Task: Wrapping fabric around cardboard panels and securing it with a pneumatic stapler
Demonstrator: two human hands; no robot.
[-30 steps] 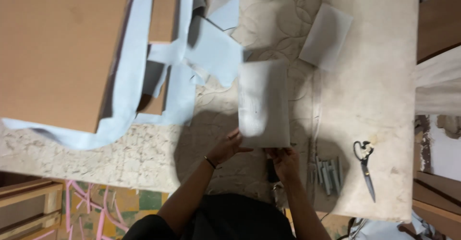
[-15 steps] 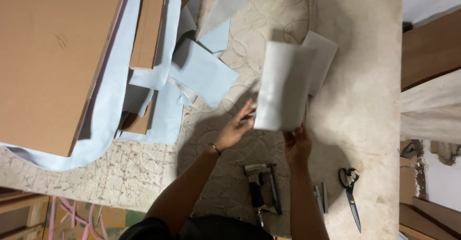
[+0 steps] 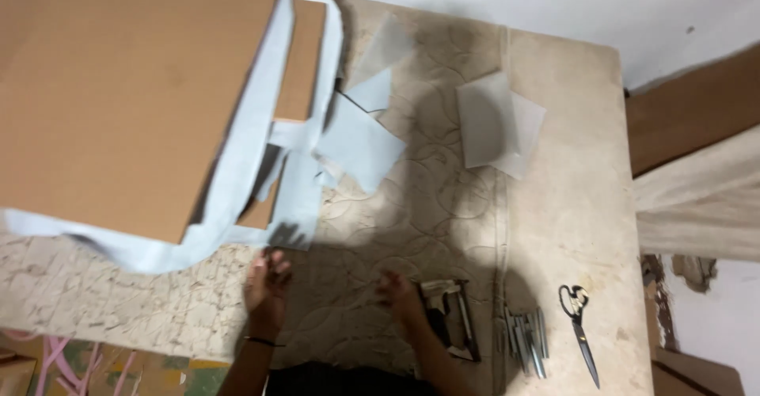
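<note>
My left hand (image 3: 267, 287) hovers over the patterned beige work surface (image 3: 443, 214) near the front edge, fingers spread, holding nothing. Just above it lies the end of a pale blue fabric strip (image 3: 237, 198). My right hand (image 3: 402, 295) is blurred, empty, and sits right beside a metal staple gun (image 3: 450, 326). Two overlapping white rectangular sheets (image 3: 495, 123) lie flat on the surface farther away, apart from both hands.
Large brown cardboard panels (image 3: 127, 95) wrapped in pale blue fabric fill the left. Loose blue fabric pieces (image 3: 360, 146) lie in the middle. Staple strips (image 3: 526, 340) and black-handled scissors (image 3: 579, 329) rest at the front right. Wooden boards (image 3: 689, 111) lie beyond the right edge.
Both hands let go of the white sheet, which now lies on the other sheet farther away, and drew back toward me. The view has shifted.
</note>
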